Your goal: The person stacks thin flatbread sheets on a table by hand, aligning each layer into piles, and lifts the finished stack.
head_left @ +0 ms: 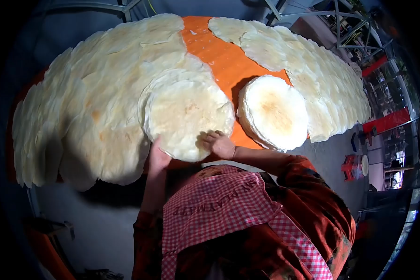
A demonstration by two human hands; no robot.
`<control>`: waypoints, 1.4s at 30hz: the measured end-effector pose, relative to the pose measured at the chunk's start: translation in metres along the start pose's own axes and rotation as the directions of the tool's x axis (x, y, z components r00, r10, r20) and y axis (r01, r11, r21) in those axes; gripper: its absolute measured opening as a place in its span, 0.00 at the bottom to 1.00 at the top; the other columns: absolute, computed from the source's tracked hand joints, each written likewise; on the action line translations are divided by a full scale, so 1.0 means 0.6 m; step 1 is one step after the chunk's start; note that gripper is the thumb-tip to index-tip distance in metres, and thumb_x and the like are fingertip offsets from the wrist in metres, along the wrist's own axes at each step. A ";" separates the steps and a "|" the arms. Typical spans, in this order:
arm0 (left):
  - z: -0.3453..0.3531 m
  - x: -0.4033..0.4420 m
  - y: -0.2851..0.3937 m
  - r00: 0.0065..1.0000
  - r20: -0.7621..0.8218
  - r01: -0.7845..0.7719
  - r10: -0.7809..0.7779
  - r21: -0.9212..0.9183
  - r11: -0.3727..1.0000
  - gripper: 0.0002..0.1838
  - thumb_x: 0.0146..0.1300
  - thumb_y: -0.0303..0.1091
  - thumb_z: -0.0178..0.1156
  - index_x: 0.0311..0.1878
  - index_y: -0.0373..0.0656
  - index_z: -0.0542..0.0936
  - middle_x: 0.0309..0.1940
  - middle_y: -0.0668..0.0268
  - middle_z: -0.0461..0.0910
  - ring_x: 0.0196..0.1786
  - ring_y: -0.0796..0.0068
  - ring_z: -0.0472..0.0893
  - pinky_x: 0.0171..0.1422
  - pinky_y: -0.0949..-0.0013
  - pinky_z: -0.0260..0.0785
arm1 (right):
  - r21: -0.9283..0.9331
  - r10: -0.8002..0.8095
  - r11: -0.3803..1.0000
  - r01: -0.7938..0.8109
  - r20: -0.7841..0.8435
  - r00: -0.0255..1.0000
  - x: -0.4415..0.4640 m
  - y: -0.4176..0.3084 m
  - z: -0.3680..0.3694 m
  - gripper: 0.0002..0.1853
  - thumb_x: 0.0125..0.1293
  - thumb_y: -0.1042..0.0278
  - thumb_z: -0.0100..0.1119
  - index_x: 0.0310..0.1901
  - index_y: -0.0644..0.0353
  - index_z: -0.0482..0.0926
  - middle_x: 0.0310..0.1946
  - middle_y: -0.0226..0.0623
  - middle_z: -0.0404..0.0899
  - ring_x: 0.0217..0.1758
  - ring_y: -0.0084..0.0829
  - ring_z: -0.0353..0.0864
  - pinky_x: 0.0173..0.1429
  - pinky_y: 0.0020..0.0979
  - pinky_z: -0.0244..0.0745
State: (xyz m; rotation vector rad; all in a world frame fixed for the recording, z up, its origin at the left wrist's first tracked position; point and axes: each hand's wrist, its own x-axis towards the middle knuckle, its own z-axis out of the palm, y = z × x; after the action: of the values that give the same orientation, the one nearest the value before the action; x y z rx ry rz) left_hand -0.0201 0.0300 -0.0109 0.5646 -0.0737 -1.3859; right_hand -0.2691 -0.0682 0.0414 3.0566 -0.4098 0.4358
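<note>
Pale round sheet [186, 114] – thin, ragged-rimmed, faintly browned – lies left of thick disc stack [275, 109] on orange-covered desk [226, 63]. Left hand [159, 157] at near edge; right hand [222, 146] on top, fingers bent – grip of either: cannot tell.

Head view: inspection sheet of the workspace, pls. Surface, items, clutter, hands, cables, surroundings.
Surface: bright orange sheet, mostly covered, bare strip between the layers.
Job's things: low stack of pale, round, flatbread-like sheets in front; thick, pale, round stack to its right; overlapping pale sheets left, more at far right.
Clutter: small pale flecks on the bare strip.
Grippers: left hand at the low stack's near-left rim, grip unclear; right hand on its top, near the rim.
Cables: thin yellow line beyond the far edge, possibly a cable.
Surroundings: grey metal frame; red stool-like object.
</note>
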 end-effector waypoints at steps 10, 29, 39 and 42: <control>-0.093 0.042 -0.022 0.938 -0.306 0.230 -0.162 0.203 0.952 0.21 0.62 0.29 0.56 0.57 0.32 0.69 0.52 0.50 0.73 0.52 0.50 0.77 0.56 0.47 0.72 | 0.694 0.967 0.129 -0.709 0.071 0.245 -0.030 0.158 0.091 0.40 0.64 0.44 0.56 0.67 0.67 0.58 0.65 0.56 0.62 0.68 0.49 0.63 0.69 0.39 0.60; 0.024 0.063 0.084 0.781 -0.614 0.311 -0.119 0.216 0.926 0.12 0.59 0.31 0.60 0.47 0.44 0.75 0.52 0.63 0.75 0.49 0.64 0.76 0.50 0.52 0.71 | 0.413 0.172 0.904 -0.112 -0.111 0.979 0.038 0.050 -0.019 0.30 0.46 0.65 0.69 0.55 0.56 0.76 0.48 0.42 0.80 0.51 0.42 0.80 0.50 0.37 0.76; 0.039 0.023 0.153 0.987 -0.143 -0.041 0.076 0.232 0.972 0.32 0.63 0.47 0.59 0.67 0.46 0.63 0.63 0.64 0.67 0.68 0.59 0.63 0.66 0.38 0.58 | 0.867 0.615 0.097 -0.489 0.335 0.714 0.266 0.210 -0.366 0.15 0.56 0.80 0.61 0.47 0.70 0.77 0.32 0.40 0.82 0.34 0.27 0.82 0.34 0.28 0.81; 0.039 0.029 0.137 0.994 -0.081 -0.056 0.072 0.193 0.980 0.31 0.61 0.38 0.61 0.65 0.39 0.65 0.60 0.61 0.71 0.62 0.59 0.69 0.66 0.49 0.62 | 0.799 0.605 -0.063 -0.598 0.507 0.613 0.219 0.282 -0.252 0.14 0.58 0.74 0.60 0.46 0.69 0.79 0.34 0.39 0.80 0.30 0.25 0.76 0.32 0.27 0.72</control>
State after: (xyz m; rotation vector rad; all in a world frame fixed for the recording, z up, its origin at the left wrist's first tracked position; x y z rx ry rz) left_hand 0.0491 0.0120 0.0390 0.7759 -0.1540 -1.2974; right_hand -0.2328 -0.2552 0.2211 3.5609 -2.5222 1.0384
